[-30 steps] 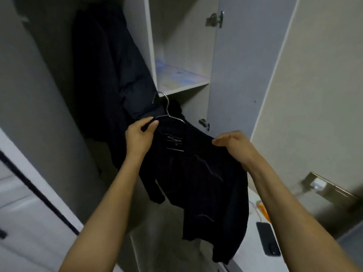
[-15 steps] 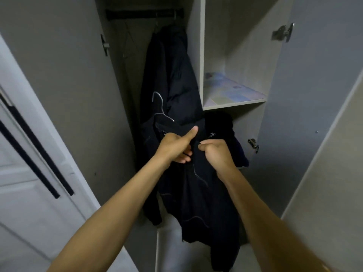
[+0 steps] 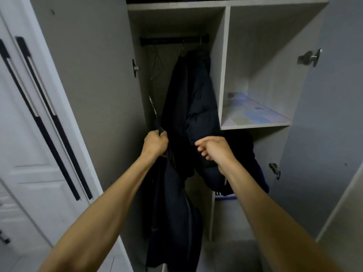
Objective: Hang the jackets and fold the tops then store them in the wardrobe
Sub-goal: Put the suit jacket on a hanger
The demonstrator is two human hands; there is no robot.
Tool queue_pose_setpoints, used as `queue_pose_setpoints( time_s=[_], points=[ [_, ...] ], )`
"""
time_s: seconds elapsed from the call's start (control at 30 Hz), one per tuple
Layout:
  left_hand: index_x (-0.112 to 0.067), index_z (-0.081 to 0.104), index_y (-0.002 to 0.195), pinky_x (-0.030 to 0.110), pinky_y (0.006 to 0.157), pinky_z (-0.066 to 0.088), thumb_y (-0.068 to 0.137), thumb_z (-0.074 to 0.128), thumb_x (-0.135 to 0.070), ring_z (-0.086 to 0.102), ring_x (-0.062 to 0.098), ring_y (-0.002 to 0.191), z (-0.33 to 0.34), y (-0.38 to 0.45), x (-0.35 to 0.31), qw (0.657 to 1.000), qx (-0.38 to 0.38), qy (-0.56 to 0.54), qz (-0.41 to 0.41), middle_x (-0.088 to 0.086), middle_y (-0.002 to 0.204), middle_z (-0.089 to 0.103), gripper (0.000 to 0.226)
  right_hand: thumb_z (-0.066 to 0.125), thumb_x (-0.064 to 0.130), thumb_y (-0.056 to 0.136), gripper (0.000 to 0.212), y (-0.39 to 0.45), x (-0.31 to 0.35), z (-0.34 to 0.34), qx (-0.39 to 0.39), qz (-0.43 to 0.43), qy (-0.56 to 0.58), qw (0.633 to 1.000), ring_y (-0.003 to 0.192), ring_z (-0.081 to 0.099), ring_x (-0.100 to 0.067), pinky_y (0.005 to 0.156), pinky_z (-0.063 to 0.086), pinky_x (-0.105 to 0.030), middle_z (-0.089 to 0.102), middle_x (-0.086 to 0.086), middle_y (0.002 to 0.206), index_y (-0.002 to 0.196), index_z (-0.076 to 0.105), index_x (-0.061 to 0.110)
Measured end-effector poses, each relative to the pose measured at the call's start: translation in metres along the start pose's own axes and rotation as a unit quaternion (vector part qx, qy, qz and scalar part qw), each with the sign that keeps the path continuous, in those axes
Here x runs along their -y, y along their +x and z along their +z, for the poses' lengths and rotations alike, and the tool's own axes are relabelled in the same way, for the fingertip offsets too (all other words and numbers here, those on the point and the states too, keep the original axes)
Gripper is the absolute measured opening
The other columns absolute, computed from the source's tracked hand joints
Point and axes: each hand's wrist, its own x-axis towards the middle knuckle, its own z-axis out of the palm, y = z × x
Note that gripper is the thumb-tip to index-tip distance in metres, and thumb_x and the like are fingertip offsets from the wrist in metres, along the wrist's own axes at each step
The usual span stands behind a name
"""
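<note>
My left hand (image 3: 156, 144) grips the collar of a dark jacket (image 3: 172, 209) that hangs down from it on a wire hanger (image 3: 153, 107), whose hook points up into the wardrobe's hanging bay. My right hand (image 3: 213, 149) is curled against a black padded jacket (image 3: 191, 107) that hangs from the black rail (image 3: 173, 40); whether it pinches the fabric is hard to tell. An empty wire hanger (image 3: 158, 63) hangs from the rail at the left.
The wardrobe's left door (image 3: 84, 85) and right door (image 3: 330, 114) stand open. A shelf (image 3: 253, 116) with a pastel liner sits at the right, dark clothes (image 3: 253, 160) bunched below it. White doors with black handles (image 3: 49, 118) are at the far left.
My view has tilted up, showing the rail and top shelf. My left hand has moved left and up with the hanger and jacket, and my hands have drawn apart.
</note>
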Motion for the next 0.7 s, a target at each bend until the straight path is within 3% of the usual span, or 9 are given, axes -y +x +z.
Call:
queue_pose_setpoints(
  time_s=[0.17,0.33,0.53,0.7],
  points=[
    [0.001,0.064,0.107,0.027,0.055,0.047,0.102,0.048,-0.026,0.065,0.028,0.078,-0.022,0.035,-0.024,0.999,-0.023,0.036,0.001,0.018,0.101,0.068,0.032,0.048,0.002,0.088,0.027,0.018,0.017,-0.015,0.008,-0.019,-0.032,0.999,0.055,0.052,-0.009,0.048,0.040,-0.016,0.062,0.001,0.067,0.082,0.072,0.012],
    [0.007,0.061,0.118,0.032,0.079,0.049,0.100,0.052,-0.024,0.063,0.034,0.105,-0.046,0.067,-0.067,0.994,-0.031,0.107,0.020,0.020,0.117,0.064,0.037,0.048,0.002,0.089,0.025,0.038,0.024,-0.020,0.014,-0.019,-0.041,0.999,0.054,0.051,-0.009,0.048,0.040,-0.017,0.062,0.000,0.067,0.082,0.071,0.011],
    [0.006,0.063,0.101,0.029,0.068,0.042,0.098,0.053,-0.020,0.063,0.033,0.096,-0.049,0.106,-0.097,0.987,-0.025,0.158,0.029,0.020,0.104,0.065,0.028,0.056,0.009,0.092,0.015,0.075,0.025,-0.017,0.021,-0.018,-0.045,0.999,0.056,0.057,-0.011,0.051,0.046,-0.019,0.063,-0.001,0.068,0.085,0.070,0.009],
    [0.003,0.062,0.096,0.028,0.069,0.041,0.098,0.054,-0.021,0.061,0.030,0.091,-0.035,0.137,-0.089,0.986,-0.024,0.160,0.044,0.020,0.110,0.065,0.026,0.057,0.012,0.092,0.014,0.131,0.027,0.001,0.025,-0.027,-0.071,0.997,0.067,0.065,-0.014,0.057,0.052,-0.023,0.066,-0.002,0.075,0.082,0.066,0.012]
  ],
)
